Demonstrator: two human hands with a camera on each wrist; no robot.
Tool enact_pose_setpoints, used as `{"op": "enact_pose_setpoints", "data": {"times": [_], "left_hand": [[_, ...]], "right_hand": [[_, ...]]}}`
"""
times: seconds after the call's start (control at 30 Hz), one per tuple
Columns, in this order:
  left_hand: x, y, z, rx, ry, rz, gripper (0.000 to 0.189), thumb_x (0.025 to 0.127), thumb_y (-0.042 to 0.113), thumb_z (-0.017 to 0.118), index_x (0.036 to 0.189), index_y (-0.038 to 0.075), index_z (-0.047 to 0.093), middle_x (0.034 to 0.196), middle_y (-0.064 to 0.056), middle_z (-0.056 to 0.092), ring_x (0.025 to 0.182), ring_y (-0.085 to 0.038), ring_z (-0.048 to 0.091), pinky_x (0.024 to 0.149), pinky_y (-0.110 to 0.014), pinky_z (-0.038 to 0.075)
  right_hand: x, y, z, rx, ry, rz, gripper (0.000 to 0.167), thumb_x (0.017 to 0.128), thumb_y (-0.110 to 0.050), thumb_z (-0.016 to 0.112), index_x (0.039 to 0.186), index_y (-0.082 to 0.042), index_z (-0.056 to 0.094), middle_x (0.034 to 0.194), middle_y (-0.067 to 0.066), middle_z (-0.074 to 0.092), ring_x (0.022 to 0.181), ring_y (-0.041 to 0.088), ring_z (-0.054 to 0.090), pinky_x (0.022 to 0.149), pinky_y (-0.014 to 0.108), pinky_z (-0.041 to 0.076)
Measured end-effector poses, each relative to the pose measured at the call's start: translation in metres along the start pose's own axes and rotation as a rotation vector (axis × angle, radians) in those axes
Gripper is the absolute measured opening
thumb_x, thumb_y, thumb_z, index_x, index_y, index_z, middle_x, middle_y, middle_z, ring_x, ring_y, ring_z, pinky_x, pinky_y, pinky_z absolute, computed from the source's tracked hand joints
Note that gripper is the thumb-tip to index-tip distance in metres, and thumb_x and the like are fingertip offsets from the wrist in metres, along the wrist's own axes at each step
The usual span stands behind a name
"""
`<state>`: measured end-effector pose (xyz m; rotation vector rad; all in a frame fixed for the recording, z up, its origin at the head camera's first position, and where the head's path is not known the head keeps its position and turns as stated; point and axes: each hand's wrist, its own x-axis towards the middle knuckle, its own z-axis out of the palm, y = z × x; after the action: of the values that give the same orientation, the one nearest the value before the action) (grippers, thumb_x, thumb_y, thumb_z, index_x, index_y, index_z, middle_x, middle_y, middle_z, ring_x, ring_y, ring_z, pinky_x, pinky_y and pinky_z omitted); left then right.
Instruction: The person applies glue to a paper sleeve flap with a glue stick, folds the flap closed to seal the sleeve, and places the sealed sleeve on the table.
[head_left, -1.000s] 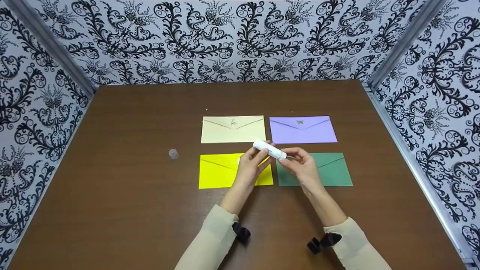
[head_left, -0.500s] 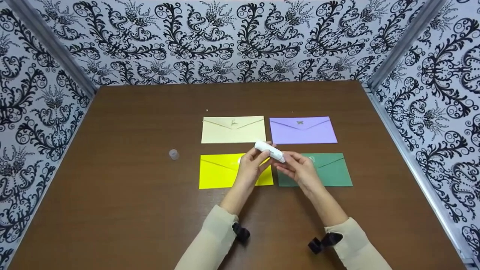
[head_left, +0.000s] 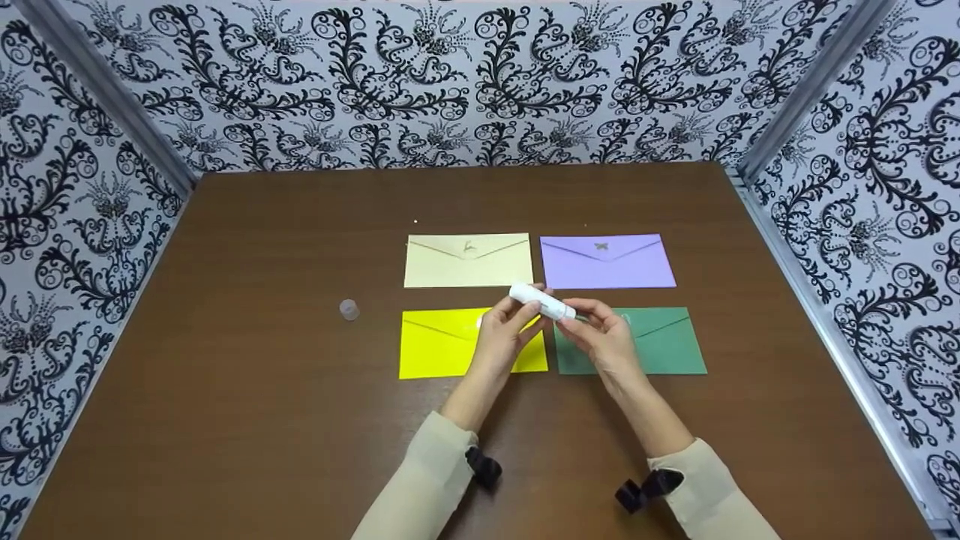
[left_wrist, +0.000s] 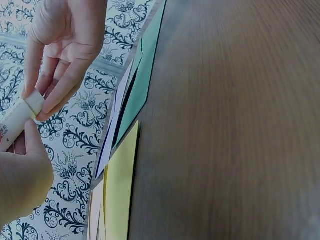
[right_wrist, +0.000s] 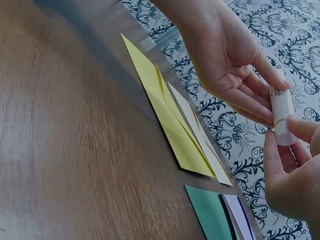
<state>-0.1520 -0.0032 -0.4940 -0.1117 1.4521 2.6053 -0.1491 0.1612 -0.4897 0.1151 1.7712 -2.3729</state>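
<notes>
Above the table, a white glue stick (head_left: pixel 535 299) is held at a slant between both hands. My left hand (head_left: pixel 498 330) grips its body, thumb on the near side. My right hand (head_left: pixel 606 335) pinches the narrower end piece between thumb and fingers. In the left wrist view the seam between the glue stick (left_wrist: pixel 16 120) body and that end piece shows close to the fingertips of both hands. The hands partly cover a yellow envelope (head_left: pixel 435 345) and a green envelope (head_left: pixel 667 345) lying beneath them.
A cream envelope (head_left: pixel 469 270) and a purple envelope (head_left: pixel 609 266) lie behind, flaps facing up. A small translucent cap (head_left: pixel 349 309) stands on the brown table (head_left: pixel 247 390) at left. Patterned panels (head_left: pixel 405 82) enclose the back and sides.
The right thumb and fingers came round the glue stick's end, dropping lower half a second ago, and now pinch it much as before. The left hand keeps its grip; envelopes and cap stay put.
</notes>
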Motion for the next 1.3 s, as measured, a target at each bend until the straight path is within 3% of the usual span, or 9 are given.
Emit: {"op": "enact_pose_setpoints", "data": {"times": [0.17,0.3,0.47,0.7,0.93,1.13,1.3], "left_hand": [[0.0001,-0.0003,-0.0014,-0.004,-0.005,0.008,0.041,0.101,0.008,0.057,0.138,-0.008,0.052,0.141,-0.025,0.057,0.12,-0.02,0.065,0.106,-0.044,0.051],[-0.0006,-0.0009,-0.0019,0.001,-0.009,0.012,0.041,0.101,0.007,0.056,0.138,-0.008,0.052,0.138,-0.021,0.06,0.122,-0.021,0.064,0.104,-0.042,0.052],[-0.0013,-0.0017,-0.0025,0.002,-0.007,0.004,0.039,0.1,0.007,0.058,0.137,-0.004,0.055,0.136,-0.017,0.063,0.125,-0.023,0.063,0.106,-0.044,0.05],[0.0005,-0.0024,-0.0028,-0.004,0.005,0.013,0.041,0.1,0.005,0.056,0.138,-0.01,0.051,0.135,-0.018,0.064,0.121,-0.022,0.065,0.109,-0.049,0.046],[0.0001,-0.0019,-0.0039,-0.007,-0.003,0.01,0.042,0.1,0.007,0.057,0.138,-0.01,0.051,0.134,-0.018,0.064,0.121,-0.022,0.065,0.109,-0.049,0.046],[-0.0011,-0.0006,-0.0047,0.004,-0.005,0.018,0.041,0.1,0.007,0.057,0.137,-0.009,0.052,0.133,-0.018,0.065,0.12,-0.022,0.065,0.105,-0.044,0.051],[-0.0023,-0.0009,-0.0051,0.001,-0.01,0.011,0.039,0.1,0.006,0.058,0.137,-0.007,0.054,0.135,-0.018,0.064,0.125,-0.024,0.063,0.103,-0.041,0.053]], "right_hand": [[0.0002,-0.0023,-0.002,0.018,-0.06,0.113,0.028,0.103,-0.014,0.054,0.126,0.001,0.058,0.107,0.004,0.071,0.094,0.015,0.073,0.09,0.031,0.059],[0.0011,-0.0022,-0.0035,0.034,-0.068,0.16,0.021,0.104,-0.016,0.053,0.116,-0.003,0.063,0.097,0.006,0.074,0.087,0.015,0.073,0.084,0.026,0.061],[0.0014,-0.0004,-0.0043,0.06,-0.042,0.146,0.015,0.1,-0.008,0.057,0.112,-0.006,0.066,0.104,0.007,0.068,0.091,0.015,0.072,0.088,0.026,0.06],[0.0011,0.0025,-0.0026,0.046,-0.038,0.072,0.031,0.094,0.0,0.064,0.124,0.0,0.058,0.113,0.005,0.065,0.105,0.016,0.068,0.095,0.029,0.058],[0.0009,0.001,-0.0018,0.054,-0.048,0.088,0.025,0.096,-0.001,0.062,0.12,-0.005,0.06,0.115,0.005,0.064,0.107,0.017,0.067,0.1,0.034,0.054],[0.0006,-0.0005,-0.0022,0.047,-0.074,0.145,0.018,0.102,-0.014,0.055,0.117,-0.007,0.062,0.112,0.005,0.067,0.099,0.017,0.072,0.094,0.033,0.058],[0.0012,-0.0009,-0.0032,0.05,-0.053,0.153,0.013,0.102,-0.011,0.056,0.109,-0.007,0.066,0.107,0.007,0.066,0.092,0.016,0.073,0.087,0.027,0.061]]}}
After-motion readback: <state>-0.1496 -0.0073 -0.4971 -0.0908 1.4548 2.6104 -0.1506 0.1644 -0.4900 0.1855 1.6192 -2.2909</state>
